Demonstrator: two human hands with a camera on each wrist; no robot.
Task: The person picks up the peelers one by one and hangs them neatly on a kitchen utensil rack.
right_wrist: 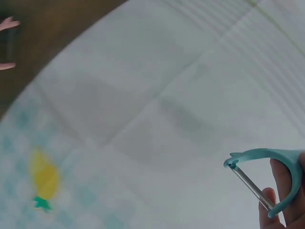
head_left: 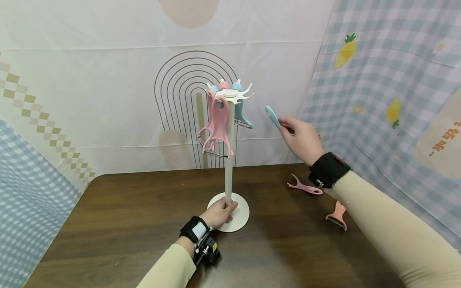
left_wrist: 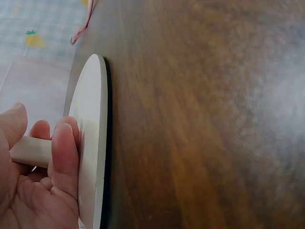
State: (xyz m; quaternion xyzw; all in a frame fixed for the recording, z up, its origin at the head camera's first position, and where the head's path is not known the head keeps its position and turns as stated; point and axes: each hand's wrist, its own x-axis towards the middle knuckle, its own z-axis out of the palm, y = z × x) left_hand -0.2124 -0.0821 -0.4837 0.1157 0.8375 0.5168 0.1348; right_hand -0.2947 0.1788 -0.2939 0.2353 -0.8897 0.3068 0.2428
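A white stand (head_left: 229, 172) with a round base and hooks at its top stands upright on the table. Around its lower pole my left hand (head_left: 217, 213) is curled, close above the base (left_wrist: 90, 138). Pink peelers (head_left: 219, 124) hang at the front left of the hooks, and a blue peeler (head_left: 239, 108) hangs behind the pole. To the right of the hooks, apart from them, my right hand (head_left: 302, 138) pinches another blue peeler (head_left: 272, 116), handle end pointing up and left. Its Y-shaped head and metal blade show in the right wrist view (right_wrist: 267, 155).
On the table's right side lie a pink peeler (head_left: 304, 186) and an orange-pink peeler (head_left: 337, 216), the latter partly behind my right forearm. A pale cloth (head_left: 119, 100) hangs behind the wooden table (head_left: 144, 208), with blue checked cloth (head_left: 378, 100) at the right.
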